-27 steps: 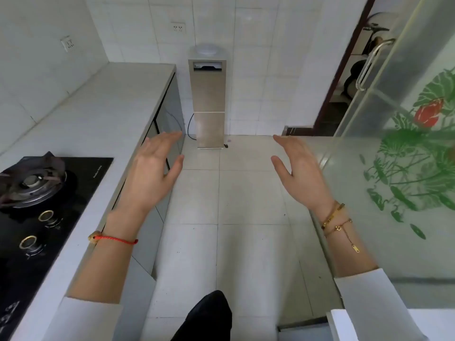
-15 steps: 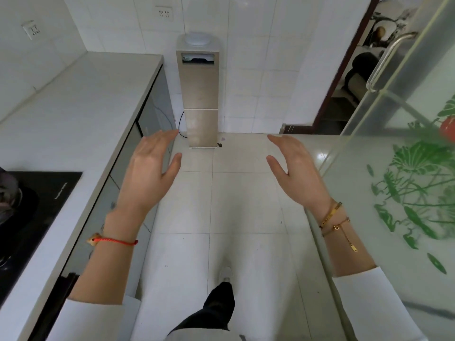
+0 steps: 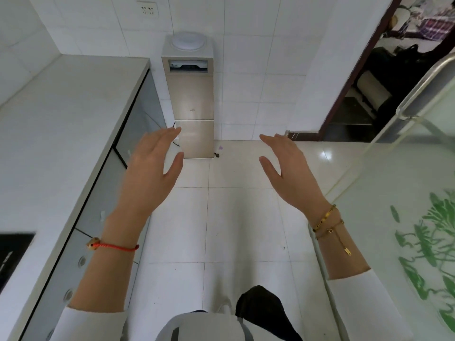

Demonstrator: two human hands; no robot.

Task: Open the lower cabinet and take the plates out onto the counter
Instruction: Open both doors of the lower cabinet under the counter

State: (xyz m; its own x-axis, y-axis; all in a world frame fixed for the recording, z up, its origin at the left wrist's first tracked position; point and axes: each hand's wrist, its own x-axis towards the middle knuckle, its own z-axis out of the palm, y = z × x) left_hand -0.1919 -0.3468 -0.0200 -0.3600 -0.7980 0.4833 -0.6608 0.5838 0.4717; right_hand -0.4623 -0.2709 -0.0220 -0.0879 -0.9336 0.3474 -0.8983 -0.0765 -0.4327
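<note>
Head view, kitchen aisle. Left hand and right hand both raised in front of the body over the white tiled floor, palms turned toward each other, well apart. Fingers of the left hand extended and loosely together, thumb set off; right hand the same. Neither hand holds or touches anything.

Long pale grey stone tabletop runs along the person's left side. Its surface is bare in the visible stretch, apart from the corner of a black glass hob at the lower left edge. No plates on it.

Under the tabletop: row of grey-fronted lower cabinet doors with dark frames. All doors in view appear closed. The left hand is in front of them in the picture, but I judge it not in contact; depth is hard to read. Plates are not visible anywhere; presumably behind one of these doors, though which one cannot be told.

Other items: beige standing water dispenser against the far tiled wall, frosted glass door with green leaf print on the right.

Progress, judged: nothing done yet. Cabinet unopened, no plate taken out. Remaining: reach down to a door, open it, lift out the plates, set them on the tabletop. Reaching the doors will likely need a crouch or bend.
</note>
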